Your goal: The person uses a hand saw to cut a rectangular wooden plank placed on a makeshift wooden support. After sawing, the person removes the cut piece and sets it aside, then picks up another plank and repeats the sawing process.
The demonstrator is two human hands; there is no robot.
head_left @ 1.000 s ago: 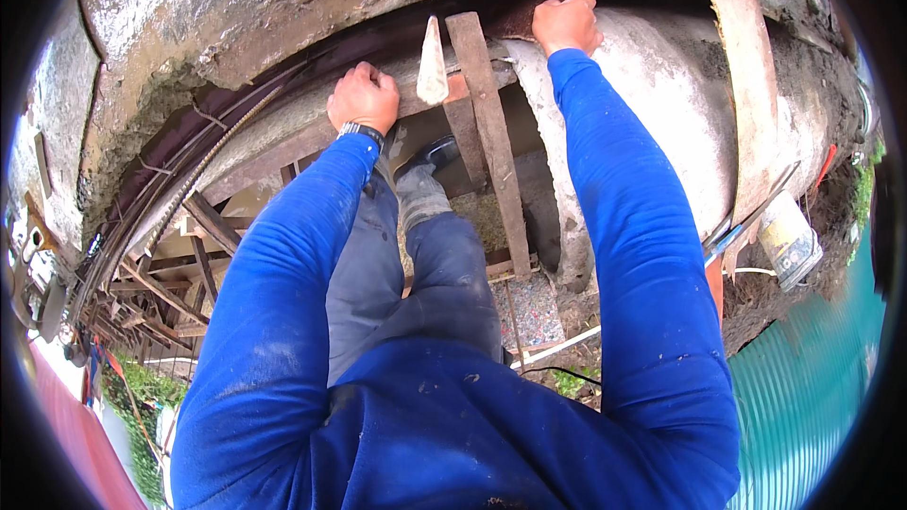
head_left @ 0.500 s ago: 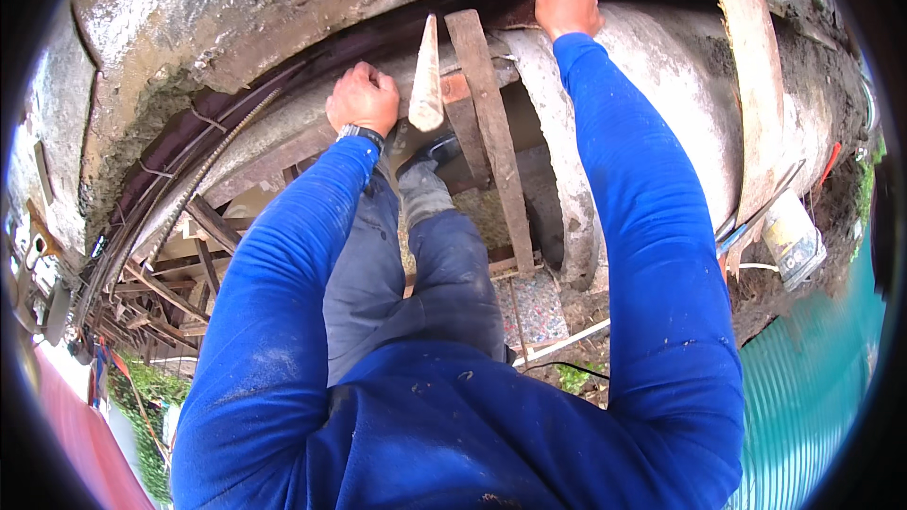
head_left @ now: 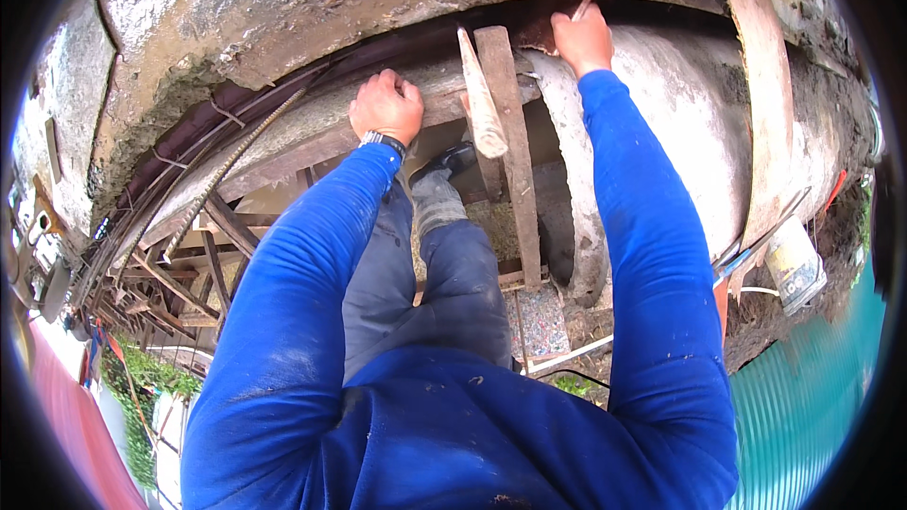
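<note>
My left hand (head_left: 385,106) is closed over the edge of a long weathered wooden plank (head_left: 302,135), its fingertips partly hidden; a dark watch sits on the wrist. Farther right, my right hand (head_left: 583,45) is closed beside the dark gap under the muddy concrete slab (head_left: 378,0). A thin pale bit pokes out above its fingers, too small to name. Between the hands, a round wooden pole (head_left: 484,104) and a flat wooden board (head_left: 515,151) slant downward. To the right of the right hand lies a large rounded, pale concrete surface (head_left: 680,104).
Ribbed steel bars (head_left: 231,151) and crossed timbers (head_left: 213,269) lie at the left. On the right are a curved wooden strip (head_left: 763,85), a dirty white bucket (head_left: 795,264) and green corrugated sheeting (head_left: 812,397). My booted foot (head_left: 449,161) is below, among the timbers.
The whole view has shifted, so things sit a little farther right and lower. A thin pale bit now shows above my right hand's fingers. My left hand stays on the plank.
</note>
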